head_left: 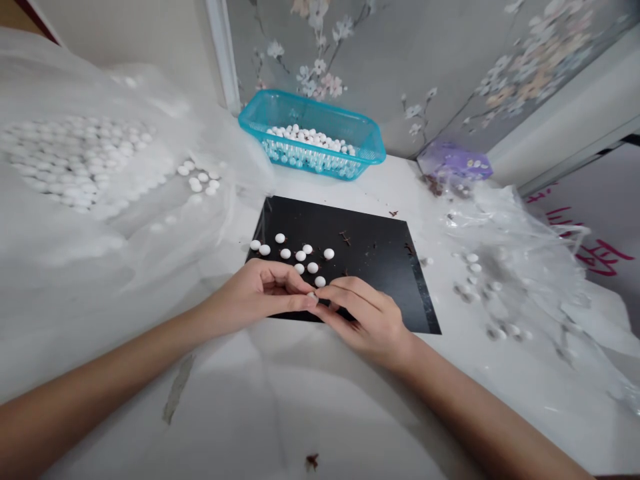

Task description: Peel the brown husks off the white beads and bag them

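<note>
Head view: two bare hands meet low over the near edge of a black board (373, 267) on the white bench (320, 393).
Ball: a small pale ball (313, 299) sits between the fingertips of both hands, mostly covered by them.
Left hand (260, 288): its grip pinches the ball between thumb and forefinger; a good steadying hold, best kept just firm enough to stop the ball rolling.
Right hand (367, 317): its fingertips are drawn in close at the ball's right side; whether this grip pinches the ball itself or a small piece on it, I cannot tell.
Handling: a smooth round ball will likely slip if squeezed off centre, so fingers should bear on opposite sides, with any fine pressure coming from the right hand.
Height: working low over the board seems wise, since a dropped ball would have little way to fall.
Loose balls (313, 267): ten white ones lie on the board's left half, the closest just beyond the fingertips; wrists should stay clear of them.
Scraps (345, 238): red-brown bits lie beyond the hands; better kept off the fingertips.
Basket (320, 107): blue, part filled with white balls, behind the board.
</note>
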### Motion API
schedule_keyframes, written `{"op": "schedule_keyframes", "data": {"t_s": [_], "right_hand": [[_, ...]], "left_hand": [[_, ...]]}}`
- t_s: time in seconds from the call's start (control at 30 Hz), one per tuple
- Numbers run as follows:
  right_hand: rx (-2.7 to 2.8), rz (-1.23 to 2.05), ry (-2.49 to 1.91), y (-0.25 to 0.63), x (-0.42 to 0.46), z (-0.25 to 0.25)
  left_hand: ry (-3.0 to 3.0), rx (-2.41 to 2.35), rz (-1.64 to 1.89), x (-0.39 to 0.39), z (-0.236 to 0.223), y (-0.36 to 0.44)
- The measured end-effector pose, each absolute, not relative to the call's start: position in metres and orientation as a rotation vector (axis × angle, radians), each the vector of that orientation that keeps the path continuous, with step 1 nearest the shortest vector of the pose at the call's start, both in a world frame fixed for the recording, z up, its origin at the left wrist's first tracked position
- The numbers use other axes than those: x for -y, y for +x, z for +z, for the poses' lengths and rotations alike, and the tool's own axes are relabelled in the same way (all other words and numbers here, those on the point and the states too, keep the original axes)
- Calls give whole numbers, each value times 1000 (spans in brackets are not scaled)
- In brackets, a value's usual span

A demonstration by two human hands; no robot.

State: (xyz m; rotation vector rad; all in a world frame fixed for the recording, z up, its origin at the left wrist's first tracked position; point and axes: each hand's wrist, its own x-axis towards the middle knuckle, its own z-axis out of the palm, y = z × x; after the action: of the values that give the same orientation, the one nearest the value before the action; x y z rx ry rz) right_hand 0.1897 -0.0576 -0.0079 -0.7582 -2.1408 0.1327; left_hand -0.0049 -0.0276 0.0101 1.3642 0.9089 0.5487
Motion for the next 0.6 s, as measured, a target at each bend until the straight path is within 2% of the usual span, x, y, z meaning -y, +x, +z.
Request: {"op": "schedule_keyframes", "data": {"t_s": [0.23, 0.6], "right_hand": [[2183, 55, -763, 187, 58, -6], [2196, 150, -804, 187, 58, -8]], "left_hand": [[1380, -913, 538, 26, 7, -7], [1410, -915, 539, 27, 8, -7]]}}
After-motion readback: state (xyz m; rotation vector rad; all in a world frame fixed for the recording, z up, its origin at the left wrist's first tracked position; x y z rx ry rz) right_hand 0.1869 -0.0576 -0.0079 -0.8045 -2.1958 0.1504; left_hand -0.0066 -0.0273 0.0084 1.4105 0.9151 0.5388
